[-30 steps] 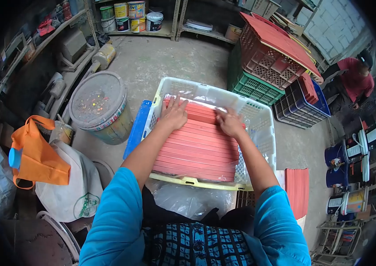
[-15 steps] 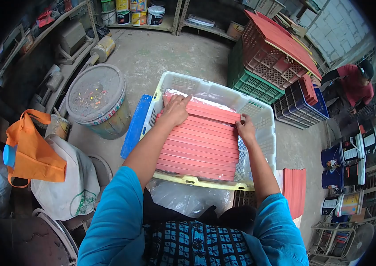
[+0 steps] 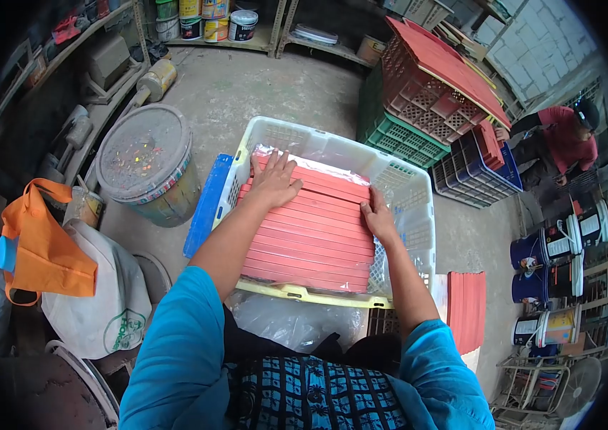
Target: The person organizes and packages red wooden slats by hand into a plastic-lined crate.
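Observation:
A white crate with a yellow front rim (image 3: 297, 292) stands before me, lined with clear plastic. Red painted strips (image 3: 307, 240) lie side by side in it, forming a flat layer. My left hand (image 3: 275, 183) rests spread on the far strips near their left end, fingers pointing away from me. At the right ends of the far strips is my right hand (image 3: 380, 217), its fingers apart and touching the strip ends. White sheeting shows beyond the farthest strip.
More red strips (image 3: 466, 308) lie stacked right of the crate. Left stands a lidded drum (image 3: 145, 154), with an orange bag (image 3: 53, 244) nearer. Stacked red and green crates (image 3: 404, 136) rise at the back right. A person in a red shirt (image 3: 565, 140) is at far right.
My left hand has spread its fingers and flattened onto the far strips. My right hand has opened somewhat at the strip ends. The whole view has shifted slightly.

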Tool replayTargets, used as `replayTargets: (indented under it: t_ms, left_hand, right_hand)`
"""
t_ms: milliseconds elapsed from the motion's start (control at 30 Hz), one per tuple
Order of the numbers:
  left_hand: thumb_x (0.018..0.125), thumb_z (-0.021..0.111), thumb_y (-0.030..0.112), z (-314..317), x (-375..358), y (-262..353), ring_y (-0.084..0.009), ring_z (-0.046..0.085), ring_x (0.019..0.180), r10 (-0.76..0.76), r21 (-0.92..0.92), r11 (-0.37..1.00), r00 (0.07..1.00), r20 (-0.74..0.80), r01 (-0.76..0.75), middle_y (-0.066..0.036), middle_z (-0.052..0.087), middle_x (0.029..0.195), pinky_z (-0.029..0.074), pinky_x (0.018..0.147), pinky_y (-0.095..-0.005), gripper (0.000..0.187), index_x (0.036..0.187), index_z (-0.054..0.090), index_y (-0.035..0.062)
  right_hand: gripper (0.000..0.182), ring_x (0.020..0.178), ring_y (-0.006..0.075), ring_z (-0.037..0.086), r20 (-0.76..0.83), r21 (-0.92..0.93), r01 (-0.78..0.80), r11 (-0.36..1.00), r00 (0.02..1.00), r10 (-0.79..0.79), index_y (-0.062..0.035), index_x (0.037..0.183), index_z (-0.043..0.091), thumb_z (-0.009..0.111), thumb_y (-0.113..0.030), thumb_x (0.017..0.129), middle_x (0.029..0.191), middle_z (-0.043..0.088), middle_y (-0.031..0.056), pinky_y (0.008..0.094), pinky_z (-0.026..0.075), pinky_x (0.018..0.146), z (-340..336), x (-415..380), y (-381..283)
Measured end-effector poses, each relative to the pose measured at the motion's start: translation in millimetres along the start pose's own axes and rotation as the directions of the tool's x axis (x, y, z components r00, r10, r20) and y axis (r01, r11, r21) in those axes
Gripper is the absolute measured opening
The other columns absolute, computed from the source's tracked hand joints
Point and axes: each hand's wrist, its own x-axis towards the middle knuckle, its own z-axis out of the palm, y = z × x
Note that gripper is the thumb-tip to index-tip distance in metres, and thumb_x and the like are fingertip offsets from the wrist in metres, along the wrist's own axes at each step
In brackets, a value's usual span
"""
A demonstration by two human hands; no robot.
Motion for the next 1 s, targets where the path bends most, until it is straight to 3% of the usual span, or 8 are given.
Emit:
replayTargets:
  t_ms: [100, 200, 367, 467, 667, 767, 867, 1000]
  left_hand:
    - [0.090, 0.039, 0.046, -0.1, -4.1, 7.8, -0.0304, 0.014, 0.140, -0.019, 0.042, 0.999, 0.999, -0.033, 0.021, -0.012, 0.023, 0.149, -0.001, 0.106, -0.0637, 0.059, 0.137, 0.037, 0.0108]
    - [0.090, 0.038, 0.046, -5.2, -3.0, 10.4, -0.0304, 0.016, 0.139, -0.015, 0.013, 1.000, 1.000, -0.009, 0.015, -0.013, 0.024, 0.149, -0.001, 0.106, -0.0640, 0.061, 0.138, 0.037, 0.0092]
    - [0.090, 0.039, 0.044, 9.3, 0.9, 9.5, -0.0305, 0.020, 0.138, -0.004, 0.023, 1.000, 0.998, -0.064, 0.006, -0.015, 0.027, 0.147, 0.000, 0.106, -0.0644, 0.061, 0.136, 0.037, 0.0044]
    - [0.089, 0.040, 0.043, 13.3, 3.1, 9.3, -0.0310, 0.023, 0.136, -0.004, 0.039, 0.999, 0.997, -0.071, 0.006, -0.016, 0.031, 0.145, 0.001, 0.106, -0.0646, 0.062, 0.136, 0.036, 0.0025]
    - [0.082, 0.049, 0.039, 11.5, 1.5, 7.6, -0.0295, 0.032, 0.130, 0.052, 0.058, 0.997, 0.993, -0.107, -0.046, -0.016, 0.041, 0.135, 0.009, 0.104, -0.0677, 0.060, 0.127, 0.043, 0.0006]
    - [0.078, 0.053, 0.038, 12.5, 2.1, 5.6, -0.0293, 0.035, 0.128, 0.079, 0.025, 0.997, 0.989, -0.127, -0.076, -0.017, 0.044, 0.132, 0.009, 0.104, -0.0678, 0.059, 0.124, 0.046, 0.0011]
    - [0.076, 0.056, 0.034, 6.0, 2.7, 6.6, -0.0301, 0.034, 0.129, 0.088, -0.040, 0.995, 0.992, -0.091, -0.092, -0.017, 0.044, 0.132, 0.007, 0.106, -0.0652, 0.059, 0.125, 0.046, 0.0028]
    - [0.075, 0.057, 0.031, -3.7, 4.0, 7.3, -0.0304, 0.033, 0.130, 0.079, -0.100, 0.992, 0.996, -0.030, -0.081, -0.017, 0.044, 0.132, 0.007, 0.107, -0.0631, 0.057, 0.124, 0.047, 0.0039]
  right_hand:
    - [0.056, 0.130, 0.0241, 0.036, 0.034, 0.207, -0.091, 0.974, 0.996, 0.086, -0.0010, 0.140, 0.031, 0.052, -0.016, 0.091, 0.141, 0.037, 0.0165, 0.0306, 0.027, 0.107, -1.8, -2.3, -7.7]
    - [0.053, 0.130, 0.0235, 0.036, -0.003, 0.448, -0.156, 0.880, 0.984, 0.176, -0.0003, 0.139, 0.033, 0.051, -0.015, 0.091, 0.142, 0.037, 0.0164, 0.0303, 0.026, 0.107, -0.4, 0.3, -17.7]
    - [0.037, 0.109, 0.0250, 0.055, -0.066, 0.425, -0.093, 0.900, 0.989, 0.133, -0.0029, 0.123, 0.051, 0.050, -0.007, 0.086, 0.120, 0.057, 0.0151, 0.0338, 0.040, 0.095, -4.1, 2.0, -8.4]
    - [0.039, 0.108, 0.0275, 0.056, -0.075, 0.285, -0.027, 0.958, 0.996, 0.050, -0.0031, 0.123, 0.051, 0.053, -0.007, 0.084, 0.119, 0.057, 0.0170, 0.0353, 0.041, 0.094, -2.9, 8.7, 5.8]
    - [0.038, 0.104, 0.0325, 0.058, -0.196, -0.211, 0.107, 0.972, 0.969, -0.149, -0.0014, 0.115, 0.056, 0.060, -0.014, 0.080, 0.113, 0.059, 0.0204, 0.0384, 0.044, 0.090, -11.0, 1.2, -44.8]
    - [0.033, 0.096, 0.0325, 0.060, -0.411, -0.153, -0.052, 0.987, 0.911, -0.016, 0.0000, 0.106, 0.060, 0.064, -0.017, 0.078, 0.103, 0.063, 0.0197, 0.0395, 0.046, 0.086, -7.0, 22.1, -29.4]
    - [0.031, 0.090, 0.0286, 0.063, -0.339, -0.015, -0.300, 0.954, 0.899, 0.277, 0.0024, 0.097, 0.064, 0.066, -0.022, 0.078, 0.099, 0.065, 0.0186, 0.0388, 0.047, 0.082, -14.2, 33.9, -35.0]
    - [0.023, 0.086, 0.0336, 0.062, -0.331, -0.138, 0.056, 0.989, 0.938, -0.099, 0.0002, 0.093, 0.065, 0.064, -0.018, 0.078, 0.090, 0.064, 0.0184, 0.0411, 0.048, 0.079, -4.5, 29.7, -39.9]
